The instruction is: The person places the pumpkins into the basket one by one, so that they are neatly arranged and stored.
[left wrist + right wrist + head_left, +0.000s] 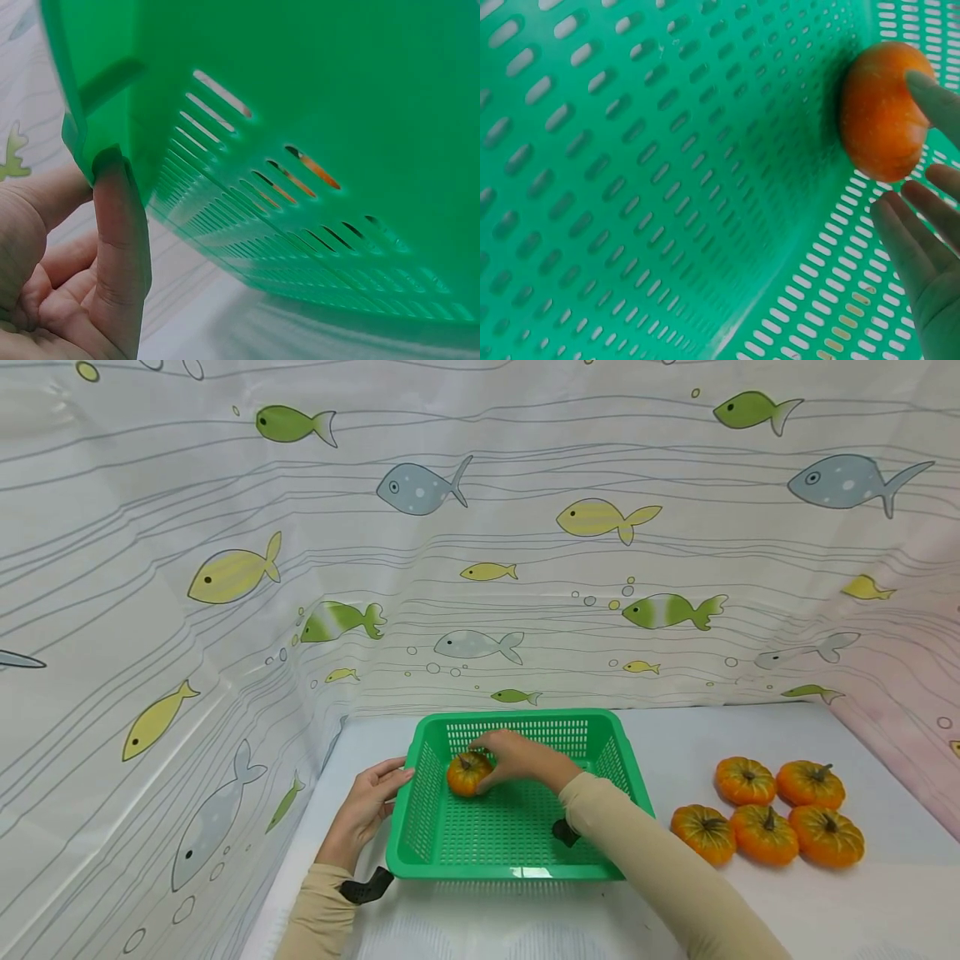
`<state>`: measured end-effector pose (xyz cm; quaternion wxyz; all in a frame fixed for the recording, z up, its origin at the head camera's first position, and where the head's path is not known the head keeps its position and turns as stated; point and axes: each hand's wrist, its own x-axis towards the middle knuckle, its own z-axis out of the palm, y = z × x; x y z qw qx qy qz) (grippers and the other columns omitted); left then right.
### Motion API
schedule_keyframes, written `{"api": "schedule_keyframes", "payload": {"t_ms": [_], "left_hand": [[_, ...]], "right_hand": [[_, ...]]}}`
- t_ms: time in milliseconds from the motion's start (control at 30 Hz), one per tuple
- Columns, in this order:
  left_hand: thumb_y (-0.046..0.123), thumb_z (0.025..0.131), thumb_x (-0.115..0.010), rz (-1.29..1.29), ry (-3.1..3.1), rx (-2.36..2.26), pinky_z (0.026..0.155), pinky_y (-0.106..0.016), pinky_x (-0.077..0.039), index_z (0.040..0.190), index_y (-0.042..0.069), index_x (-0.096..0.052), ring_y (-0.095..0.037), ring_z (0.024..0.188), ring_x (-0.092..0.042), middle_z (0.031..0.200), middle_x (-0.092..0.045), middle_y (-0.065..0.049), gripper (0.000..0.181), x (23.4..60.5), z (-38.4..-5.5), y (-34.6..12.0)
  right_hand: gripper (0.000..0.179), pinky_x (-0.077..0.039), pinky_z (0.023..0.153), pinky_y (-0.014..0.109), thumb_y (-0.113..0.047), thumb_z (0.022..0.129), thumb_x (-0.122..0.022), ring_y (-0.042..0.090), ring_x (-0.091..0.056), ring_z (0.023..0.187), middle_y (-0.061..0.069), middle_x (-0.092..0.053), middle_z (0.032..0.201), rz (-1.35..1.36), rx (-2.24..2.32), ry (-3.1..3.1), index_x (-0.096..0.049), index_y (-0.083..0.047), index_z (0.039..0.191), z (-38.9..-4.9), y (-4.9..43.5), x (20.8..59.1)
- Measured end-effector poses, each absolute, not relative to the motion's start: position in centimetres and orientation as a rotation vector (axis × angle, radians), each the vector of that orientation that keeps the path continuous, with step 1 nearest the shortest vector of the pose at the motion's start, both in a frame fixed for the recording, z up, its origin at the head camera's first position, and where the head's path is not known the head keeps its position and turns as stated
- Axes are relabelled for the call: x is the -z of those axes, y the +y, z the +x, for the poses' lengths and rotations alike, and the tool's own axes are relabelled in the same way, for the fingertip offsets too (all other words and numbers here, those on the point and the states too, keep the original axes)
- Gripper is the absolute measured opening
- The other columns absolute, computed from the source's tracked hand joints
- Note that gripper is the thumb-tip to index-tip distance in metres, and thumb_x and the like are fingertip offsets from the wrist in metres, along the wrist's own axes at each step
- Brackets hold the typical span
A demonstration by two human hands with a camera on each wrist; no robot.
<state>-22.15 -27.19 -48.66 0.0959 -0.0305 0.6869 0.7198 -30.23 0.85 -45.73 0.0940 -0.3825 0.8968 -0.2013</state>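
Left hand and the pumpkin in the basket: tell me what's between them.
The green basket's side wall: in the head view, the left hand grips it from outside, the pumpkin inside. The left wrist view shows orange through its slots.

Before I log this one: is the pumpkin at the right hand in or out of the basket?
In. The head view shows the pumpkin inside the green basket, its walls all around.
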Motion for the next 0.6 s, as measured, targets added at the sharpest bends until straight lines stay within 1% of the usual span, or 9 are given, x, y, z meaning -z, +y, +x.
{"api": "schedule_keyframes", "payload": {"t_ms": [167,400,600], "left_hand": [[0.017,0.102,-0.066,-0.092,2.051,-2.124,0.075,-0.025,-0.065,0.150,-0.004,-0.045,-0.007,0.089,-0.075,0.107,-0.074,0.006,0.056,48.7,-22.2,-27.3],[0.017,0.102,-0.066,-0.079,2.048,-2.121,0.075,-0.025,-0.065,0.150,-0.004,-0.044,-0.008,0.090,-0.075,0.109,-0.074,0.004,0.057,48.7,-22.2,-27.3],[0.017,0.103,-0.066,-0.092,2.056,-2.116,0.075,-0.025,-0.065,0.151,-0.004,-0.045,-0.007,0.090,-0.075,0.109,-0.074,0.005,0.057,48.8,-22.2,-27.2]], "right_hand": [[0.076,-0.052,0.113,0.042,-0.035,0.080,-0.090,0.026,-0.062,0.129,0.009,-0.064,0.143,-1.132,0.636,2.643,-0.060,-0.007,0.143,-30.1,1.5,45.0],[0.071,-0.056,0.107,0.045,-0.030,0.085,-0.088,0.031,-0.064,0.126,0.013,-0.062,0.145,-1.157,0.650,2.619,-0.058,-0.003,0.144,-29.7,2.6,43.4],[0.070,-0.056,0.106,0.046,-0.030,0.084,-0.088,0.031,-0.066,0.124,0.013,-0.064,0.143,-1.154,0.655,2.630,-0.060,-0.002,0.142,-29.6,4.0,42.1]]}}
